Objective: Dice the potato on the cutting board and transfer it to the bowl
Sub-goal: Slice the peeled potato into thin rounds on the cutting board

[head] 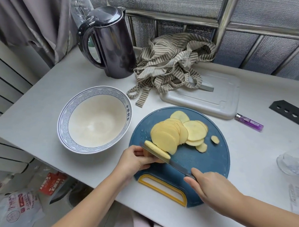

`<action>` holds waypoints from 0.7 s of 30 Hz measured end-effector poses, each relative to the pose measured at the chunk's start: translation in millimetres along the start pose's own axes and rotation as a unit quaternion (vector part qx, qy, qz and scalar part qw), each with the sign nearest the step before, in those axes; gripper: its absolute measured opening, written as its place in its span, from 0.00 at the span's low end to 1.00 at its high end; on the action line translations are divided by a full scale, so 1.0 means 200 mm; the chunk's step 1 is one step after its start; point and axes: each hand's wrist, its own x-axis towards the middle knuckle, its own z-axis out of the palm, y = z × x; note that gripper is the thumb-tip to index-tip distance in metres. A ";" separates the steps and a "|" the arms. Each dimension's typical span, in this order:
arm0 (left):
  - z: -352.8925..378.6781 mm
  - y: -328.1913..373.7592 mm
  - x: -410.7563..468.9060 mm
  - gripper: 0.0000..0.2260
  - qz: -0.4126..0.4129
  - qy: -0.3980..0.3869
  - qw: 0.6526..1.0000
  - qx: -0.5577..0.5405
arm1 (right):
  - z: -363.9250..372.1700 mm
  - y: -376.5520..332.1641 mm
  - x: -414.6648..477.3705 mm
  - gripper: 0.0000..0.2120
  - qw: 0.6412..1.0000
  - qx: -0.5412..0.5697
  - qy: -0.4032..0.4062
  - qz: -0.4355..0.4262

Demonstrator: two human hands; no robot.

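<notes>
Just inside the near edge of the worktop [57,97], the yellow-rimmed handle slot [162,188] of the round blue cutting board [204,162]. Over that end, the right hand [210,188], wrapped round the handle of a knife [170,162] slanted away leftward across the board. At the far end of the blade, the left hand [136,159], fingers curled onto the last thick end of the potato [157,150], held against the blade near the board's left edge. Just beyond, the slices [172,133], fanned in an overlapping row across the middle of the board, two small ones apart toward the right; all of the potato on the board. Bare blue room on the board's right part, between blade and rim. Left of the board, close beside it, the bowl [63,124]: white inside, blue wave band round the rim, four blue Chinese characters on the inner right wall, too small to read surely. Open worktop left of the bowl up to the slanting left edge, and between the board and a clear glass [295,160] at the right. Below that left edge, on the floor, plastic packets [53,183] with red printing, unreadable. Farther back, a pale rectangular board [217,99], a purple lighter [249,122] at its right corner with illegible print, then a black perforated strip [293,114]. Behind these, a striped cloth [170,65] heaped partly over the pale board, and a dark kettle [111,45] at the back left.
</notes>
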 end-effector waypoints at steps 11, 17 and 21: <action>0.04 -0.03 -0.03 0.29 0.002 0.016 1.000 0.019 | -0.01 -0.08 0.23 0.20 1.000 0.006 0.023 0.020; 0.03 -0.02 -0.01 0.34 0.009 0.004 1.000 0.023 | -0.05 -0.04 0.23 0.21 0.994 0.100 0.004 0.037; 0.03 -0.02 -0.02 0.31 0.010 0.010 1.000 0.011 | -0.08 -0.04 0.21 0.26 0.983 0.177 -0.001 0.041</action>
